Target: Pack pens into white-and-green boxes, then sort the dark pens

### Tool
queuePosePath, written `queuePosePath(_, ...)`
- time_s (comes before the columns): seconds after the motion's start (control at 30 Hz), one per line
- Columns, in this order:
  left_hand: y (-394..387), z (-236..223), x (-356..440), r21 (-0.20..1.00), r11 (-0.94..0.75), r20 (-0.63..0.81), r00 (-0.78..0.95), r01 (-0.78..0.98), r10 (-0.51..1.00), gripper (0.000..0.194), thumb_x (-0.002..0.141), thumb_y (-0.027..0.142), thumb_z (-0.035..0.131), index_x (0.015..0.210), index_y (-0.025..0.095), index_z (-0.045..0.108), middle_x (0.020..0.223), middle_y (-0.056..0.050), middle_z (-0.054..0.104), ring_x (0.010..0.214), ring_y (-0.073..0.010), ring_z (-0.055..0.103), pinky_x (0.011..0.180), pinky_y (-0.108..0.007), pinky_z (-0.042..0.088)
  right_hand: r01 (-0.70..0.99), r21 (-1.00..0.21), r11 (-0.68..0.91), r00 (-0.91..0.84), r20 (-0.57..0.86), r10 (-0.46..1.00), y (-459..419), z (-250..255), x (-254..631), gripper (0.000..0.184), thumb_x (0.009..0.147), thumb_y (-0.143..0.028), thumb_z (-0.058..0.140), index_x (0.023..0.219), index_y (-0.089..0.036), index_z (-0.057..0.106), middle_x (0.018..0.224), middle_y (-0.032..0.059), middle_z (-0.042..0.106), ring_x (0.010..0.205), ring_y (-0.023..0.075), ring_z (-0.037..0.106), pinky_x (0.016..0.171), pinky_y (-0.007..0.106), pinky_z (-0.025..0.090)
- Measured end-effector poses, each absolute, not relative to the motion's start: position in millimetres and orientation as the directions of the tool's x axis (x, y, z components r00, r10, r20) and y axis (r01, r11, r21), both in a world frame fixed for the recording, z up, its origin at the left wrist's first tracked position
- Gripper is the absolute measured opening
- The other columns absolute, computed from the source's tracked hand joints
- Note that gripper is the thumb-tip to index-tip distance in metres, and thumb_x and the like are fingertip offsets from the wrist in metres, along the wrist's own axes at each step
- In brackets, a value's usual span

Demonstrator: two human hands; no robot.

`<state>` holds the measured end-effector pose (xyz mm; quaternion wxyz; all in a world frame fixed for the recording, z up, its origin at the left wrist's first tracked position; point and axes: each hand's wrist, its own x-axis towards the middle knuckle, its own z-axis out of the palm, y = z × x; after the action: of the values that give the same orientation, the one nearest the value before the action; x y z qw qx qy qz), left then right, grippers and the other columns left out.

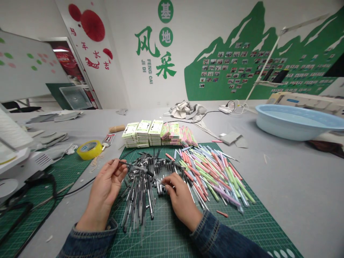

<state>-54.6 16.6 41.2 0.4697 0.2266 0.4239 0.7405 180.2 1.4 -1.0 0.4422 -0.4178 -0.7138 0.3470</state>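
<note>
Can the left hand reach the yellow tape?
Probably yes: the yellow tape is close to the left hand, with thin string nearby. But its fingers hold a black pen now.

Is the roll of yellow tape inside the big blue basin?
No, the yellow tape lies over beside the left hand, while the blue basin stands off at the far right.

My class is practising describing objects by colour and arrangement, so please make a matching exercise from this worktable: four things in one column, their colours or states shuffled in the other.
Things:
1. Tape roll
2. Basin
3. Small boxes
4. Coloured pens

Colours or states:
A. Piled up in neat stacks
B. Pale blue
C. Spread loosely over the green mat
D. Bright yellow

Right pairs: 1-D, 2-B, 3-A, 4-C
</note>
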Motion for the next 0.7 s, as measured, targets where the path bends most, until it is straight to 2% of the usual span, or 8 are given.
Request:
queuePosePath(0.27,16,41,-58,0.89,-0.221,-0.002,-0.488,-0.399,0.873,0.003,0.079,0.013,0.062,0.08,0.016,0.062,0.076,-0.001,0.07,0.059,-0.008,0.064,0.057,-0.018,0.058,0.294,-0.852,0.434,-0.26,0.366,0.894,3,-4,180,0.023,0.084,-0.002,0.046,0.088,-0.02,0.059,0.089,0.0025,0.058,0.086,0.0178,0.055,0.078,0.029,0.043)
queuePosePath(0.47,10,51,-57,0.938,-0.29,0.175,-0.46,-0.191,0.871,0.019,0.071,0.025,0.073,0.085,0.02,0.061,0.08,0.001,0.069,0.065,-0.0114,0.063,0.057,-0.021,0.057,0.386,-0.799,0.462,-0.284,0.373,0.883,0,-4,181,0.025,0.086,-0.002,0.042,0.091,-0.021,0.058,0.094,0.0039,0.056,0.086,0.0179,0.054,0.077,0.029,0.043)
queuePosePath(0.7,5,48,-30,0.992,-0.128,0.129,-0.217,0.021,0.968,0.019,0.071,0.032,0.072,0.085,0.019,0.069,0.091,-0.005,0.068,0.087,-0.019,0.061,0.066,-0.024,0.053,0.342,-0.826,0.448,-0.303,0.355,0.884,-2,-1,180,0.024,0.085,-0.001,0.046,0.092,-0.02,0.058,0.093,0.0028,0.056,0.088,0.0172,0.054,0.08,0.029,0.042)
